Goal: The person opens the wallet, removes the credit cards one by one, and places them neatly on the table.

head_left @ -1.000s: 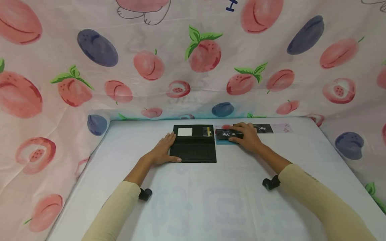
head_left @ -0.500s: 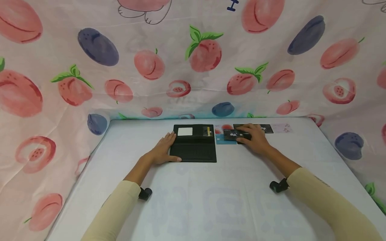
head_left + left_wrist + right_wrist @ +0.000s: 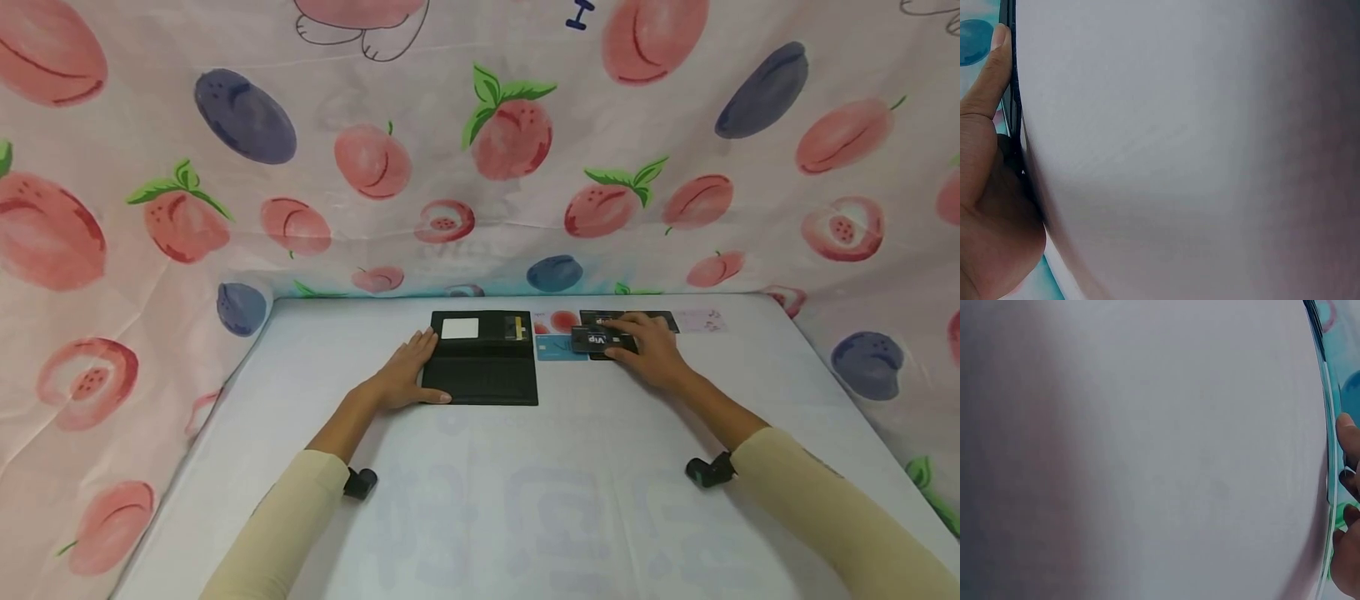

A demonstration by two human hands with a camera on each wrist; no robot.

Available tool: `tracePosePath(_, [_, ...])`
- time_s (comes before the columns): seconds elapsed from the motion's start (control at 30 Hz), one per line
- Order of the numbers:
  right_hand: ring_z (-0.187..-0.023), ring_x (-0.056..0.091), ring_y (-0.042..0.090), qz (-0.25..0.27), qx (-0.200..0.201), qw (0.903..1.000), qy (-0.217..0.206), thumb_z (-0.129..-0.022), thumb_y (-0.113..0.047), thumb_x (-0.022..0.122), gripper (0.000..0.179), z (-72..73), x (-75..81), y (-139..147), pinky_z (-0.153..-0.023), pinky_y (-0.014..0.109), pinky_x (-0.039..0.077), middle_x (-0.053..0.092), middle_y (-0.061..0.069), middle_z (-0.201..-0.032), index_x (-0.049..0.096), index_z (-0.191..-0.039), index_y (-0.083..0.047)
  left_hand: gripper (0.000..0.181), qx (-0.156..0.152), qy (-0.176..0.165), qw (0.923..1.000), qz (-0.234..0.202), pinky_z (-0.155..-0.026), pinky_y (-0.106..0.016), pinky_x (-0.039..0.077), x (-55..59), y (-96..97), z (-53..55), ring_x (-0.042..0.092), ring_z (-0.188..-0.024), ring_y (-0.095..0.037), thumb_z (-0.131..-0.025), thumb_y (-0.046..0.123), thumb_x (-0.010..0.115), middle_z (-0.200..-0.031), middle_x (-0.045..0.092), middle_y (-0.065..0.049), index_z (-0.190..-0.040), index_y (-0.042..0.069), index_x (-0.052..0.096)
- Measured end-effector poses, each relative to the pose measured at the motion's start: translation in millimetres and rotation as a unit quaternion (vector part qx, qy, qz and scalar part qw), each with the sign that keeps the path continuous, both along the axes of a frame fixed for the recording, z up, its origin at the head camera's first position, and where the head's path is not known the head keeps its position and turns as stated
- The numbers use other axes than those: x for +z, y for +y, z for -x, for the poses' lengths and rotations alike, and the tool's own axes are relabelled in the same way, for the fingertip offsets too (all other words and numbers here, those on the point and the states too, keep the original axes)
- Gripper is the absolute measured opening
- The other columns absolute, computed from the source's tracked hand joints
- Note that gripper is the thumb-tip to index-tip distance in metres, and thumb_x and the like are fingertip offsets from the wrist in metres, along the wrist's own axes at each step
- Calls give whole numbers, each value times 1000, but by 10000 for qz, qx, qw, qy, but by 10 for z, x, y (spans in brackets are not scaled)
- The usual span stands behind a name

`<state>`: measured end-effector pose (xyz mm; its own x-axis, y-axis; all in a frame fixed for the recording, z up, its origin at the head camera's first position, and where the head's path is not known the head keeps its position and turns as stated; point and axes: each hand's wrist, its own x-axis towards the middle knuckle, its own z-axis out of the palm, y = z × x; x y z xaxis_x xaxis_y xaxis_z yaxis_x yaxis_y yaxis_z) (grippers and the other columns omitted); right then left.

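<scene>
A black bifold wallet (image 3: 487, 381) lies unfolded on the white table, with a white card (image 3: 460, 328) and a dark, yellow-marked card (image 3: 517, 328) in its upper half. My left hand (image 3: 403, 372) rests on its left edge, fingers straight and thumb along the lower corner. To the right of the wallet, my right hand (image 3: 651, 350) pinches a black "Vip" card (image 3: 587, 338) between thumb and fingers, over other cards. A blue card (image 3: 557, 349) is partly visible left of it. The right wrist view shows only part of that hand (image 3: 1349, 562) at its edge.
Along the table's back lie a card with red fruit pictures (image 3: 562, 321), another black card (image 3: 663, 318) and a pale pink card (image 3: 702, 321). Behind the white table (image 3: 487, 500) hangs a fruit-print cloth (image 3: 517, 250).
My right hand has slid the black Vip card rightward, uncovering the blue card and the red-fruit card. My left hand has stayed on the wallet.
</scene>
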<state>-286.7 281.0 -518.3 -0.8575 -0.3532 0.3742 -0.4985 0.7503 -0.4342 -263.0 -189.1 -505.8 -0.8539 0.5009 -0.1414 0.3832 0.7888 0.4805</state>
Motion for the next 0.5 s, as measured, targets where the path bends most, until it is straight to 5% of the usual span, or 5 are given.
tracePosePath(0.5, [-121, 43, 48, 131, 10, 9997, -193, -95, -15, 81, 49, -46, -17, 180, -88, 60, 36, 55, 29, -140, 66, -139, 0, 118, -23, 15, 10000, 13, -128, -52, 1, 6, 2, -7, -4, -161, -35, -91, 50, 81, -175, 0, -18, -167, -1, 7])
